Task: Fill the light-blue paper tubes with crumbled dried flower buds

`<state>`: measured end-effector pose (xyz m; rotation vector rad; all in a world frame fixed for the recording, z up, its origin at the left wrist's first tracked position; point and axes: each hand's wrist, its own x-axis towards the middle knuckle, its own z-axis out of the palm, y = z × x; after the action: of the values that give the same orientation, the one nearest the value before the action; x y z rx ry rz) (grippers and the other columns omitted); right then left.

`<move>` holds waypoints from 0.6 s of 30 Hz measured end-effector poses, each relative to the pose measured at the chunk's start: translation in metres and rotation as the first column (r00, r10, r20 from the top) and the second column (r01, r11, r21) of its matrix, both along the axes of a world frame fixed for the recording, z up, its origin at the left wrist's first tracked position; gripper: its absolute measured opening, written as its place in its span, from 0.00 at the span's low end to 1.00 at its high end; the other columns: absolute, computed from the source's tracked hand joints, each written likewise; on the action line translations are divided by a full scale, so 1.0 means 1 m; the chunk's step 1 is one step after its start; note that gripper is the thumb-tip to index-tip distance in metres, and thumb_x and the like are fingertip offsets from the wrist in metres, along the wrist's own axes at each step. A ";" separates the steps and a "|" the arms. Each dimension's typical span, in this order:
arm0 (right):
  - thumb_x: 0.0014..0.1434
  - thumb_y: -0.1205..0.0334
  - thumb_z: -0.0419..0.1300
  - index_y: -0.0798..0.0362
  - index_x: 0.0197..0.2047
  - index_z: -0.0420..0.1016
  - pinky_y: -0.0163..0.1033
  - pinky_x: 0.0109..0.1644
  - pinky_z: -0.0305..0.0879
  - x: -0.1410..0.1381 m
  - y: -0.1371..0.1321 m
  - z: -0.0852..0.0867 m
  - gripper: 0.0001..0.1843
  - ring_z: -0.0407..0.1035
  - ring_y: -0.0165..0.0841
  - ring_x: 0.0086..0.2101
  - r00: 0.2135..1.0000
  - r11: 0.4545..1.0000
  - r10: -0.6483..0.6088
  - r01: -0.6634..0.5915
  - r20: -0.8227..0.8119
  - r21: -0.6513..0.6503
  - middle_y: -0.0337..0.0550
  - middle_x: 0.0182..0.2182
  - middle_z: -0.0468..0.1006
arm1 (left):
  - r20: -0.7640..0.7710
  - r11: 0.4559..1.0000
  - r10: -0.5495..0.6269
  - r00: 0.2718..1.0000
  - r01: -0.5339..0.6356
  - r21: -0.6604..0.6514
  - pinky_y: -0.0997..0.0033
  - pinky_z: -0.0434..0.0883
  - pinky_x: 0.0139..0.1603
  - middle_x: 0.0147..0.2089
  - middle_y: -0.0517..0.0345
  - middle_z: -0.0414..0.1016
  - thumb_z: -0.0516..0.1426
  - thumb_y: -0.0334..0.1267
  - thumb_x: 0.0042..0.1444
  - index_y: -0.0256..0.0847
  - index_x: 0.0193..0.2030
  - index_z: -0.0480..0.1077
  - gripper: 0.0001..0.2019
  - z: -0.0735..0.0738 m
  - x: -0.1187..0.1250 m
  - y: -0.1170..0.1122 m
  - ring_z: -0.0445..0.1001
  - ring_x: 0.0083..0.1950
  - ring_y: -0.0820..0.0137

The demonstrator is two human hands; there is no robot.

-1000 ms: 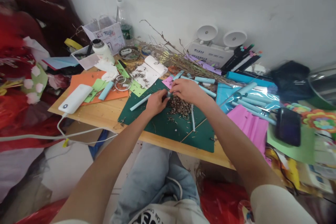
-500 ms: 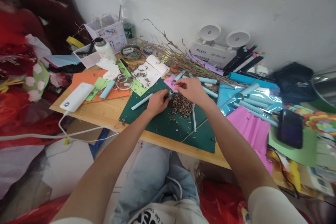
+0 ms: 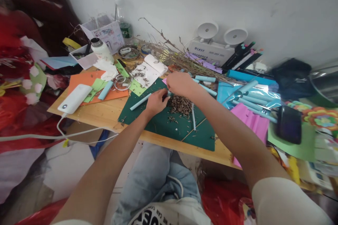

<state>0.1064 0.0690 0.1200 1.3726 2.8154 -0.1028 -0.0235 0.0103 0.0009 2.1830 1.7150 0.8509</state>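
My left hand (image 3: 156, 102) is closed around a short light-blue paper tube (image 3: 169, 94), and only the tube's end shows past the fingers. My right hand (image 3: 179, 83) is just above and beyond that end, its fingers curled together; whatever they pinch is hidden. Beneath my right hand lies a heap of brown dried plant bits (image 3: 181, 105) on a dark green mat (image 3: 148, 121). Another light-blue tube (image 3: 139, 102) rests on the mat left of my left hand. A corner of pink paper (image 3: 164, 81) peeks out behind my right hand.
A narrow pale strip (image 3: 193, 116) lies right of the heap. Dry twigs (image 3: 185, 62) stretch along the back. More blue tubes (image 3: 255, 102) sit on a plastic pack at right, near a dark phone-like device (image 3: 289, 124). A white power bank (image 3: 75, 98) and open bottle (image 3: 101, 51) stand left.
My right hand has moved left and turned over the tube's end, covering most of the pink paper. My left hand keeps its hold. The whole view has shifted slightly.
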 end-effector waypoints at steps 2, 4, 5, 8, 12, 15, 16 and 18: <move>0.57 0.68 0.60 0.59 0.37 0.80 0.44 0.43 0.66 -0.005 0.000 0.000 0.07 0.75 0.45 0.41 0.993 0.997 0.048 -0.054 0.111 0.054 0.59 0.38 0.80 | -0.003 1.000 0.003 1.000 -0.004 -0.006 0.69 0.66 0.38 0.36 0.56 0.75 0.58 0.36 0.58 0.42 0.39 0.67 0.04 0.000 0.000 0.000 0.74 0.40 0.65; 0.57 0.69 0.60 0.59 0.38 0.80 0.43 0.42 0.65 -0.006 0.000 0.001 0.08 0.75 0.44 0.40 0.990 0.992 0.083 -0.093 0.117 0.081 0.58 0.37 0.80 | -0.007 1.000 0.000 1.000 0.000 -0.001 0.69 0.66 0.38 0.36 0.56 0.75 0.59 0.35 0.58 0.42 0.39 0.67 0.04 -0.001 0.000 0.001 0.74 0.40 0.65; 0.56 0.69 0.60 0.59 0.38 0.80 0.43 0.42 0.65 -0.005 -0.001 0.002 0.08 0.75 0.44 0.39 0.988 0.991 0.094 -0.105 0.123 0.087 0.57 0.37 0.80 | -0.009 1.000 -0.003 1.000 0.003 0.005 0.69 0.65 0.38 0.36 0.56 0.75 0.59 0.36 0.58 0.42 0.39 0.67 0.04 -0.001 0.000 0.001 0.74 0.40 0.65; 0.58 0.67 0.59 0.57 0.38 0.80 0.42 0.41 0.63 0.008 -0.006 0.013 0.08 0.74 0.42 0.38 0.996 0.991 0.067 -0.073 0.059 0.110 0.54 0.37 0.80 | -0.010 1.000 -0.007 1.000 0.008 0.025 0.69 0.65 0.38 0.36 0.57 0.75 0.58 0.37 0.59 0.42 0.39 0.67 0.04 -0.001 -0.001 0.001 0.74 0.39 0.65; 0.67 0.56 0.52 0.53 0.36 0.80 0.40 0.41 0.61 0.046 -0.023 0.015 0.17 0.71 0.38 0.37 0.975 0.987 -0.080 0.106 -0.206 0.119 0.48 0.35 0.80 | -0.014 1.000 -0.017 1.000 0.017 0.021 0.68 0.64 0.37 0.37 0.57 0.76 0.57 0.38 0.60 0.42 0.39 0.67 0.04 0.000 -0.001 0.000 0.74 0.39 0.66; 0.64 0.55 0.56 0.52 0.36 0.81 0.40 0.37 0.60 0.074 -0.041 -0.009 0.14 0.71 0.38 0.33 0.945 0.962 -0.257 0.270 -0.203 0.037 0.46 0.31 0.80 | -0.030 1.000 -0.010 0.999 0.010 -0.012 0.68 0.64 0.37 0.39 0.56 0.76 0.57 0.39 0.60 0.42 0.40 0.67 0.04 0.002 0.000 0.000 0.74 0.40 0.65; 0.62 0.56 0.59 0.51 0.38 0.81 0.40 0.37 0.60 0.081 -0.047 -0.021 0.10 0.71 0.38 0.33 0.937 0.956 -0.287 0.294 -0.201 0.006 0.45 0.32 0.81 | -0.034 1.000 -0.006 0.999 0.005 -0.024 0.68 0.64 0.37 0.39 0.55 0.76 0.57 0.39 0.60 0.42 0.40 0.67 0.05 0.002 0.000 -0.001 0.74 0.40 0.65; 0.59 0.58 0.63 0.49 0.42 0.81 0.40 0.37 0.61 0.090 -0.057 -0.043 0.09 0.71 0.38 0.34 0.912 0.938 -0.346 0.345 -0.222 -0.043 0.43 0.34 0.81 | -0.037 0.999 0.000 0.999 -0.002 -0.039 0.68 0.65 0.37 0.40 0.54 0.76 0.57 0.39 0.61 0.42 0.41 0.67 0.05 0.003 0.000 -0.001 0.74 0.41 0.64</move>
<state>0.1964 0.0123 0.0765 1.9639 2.6982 -0.2824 -0.0235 0.0096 0.0037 2.1860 1.7346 0.7759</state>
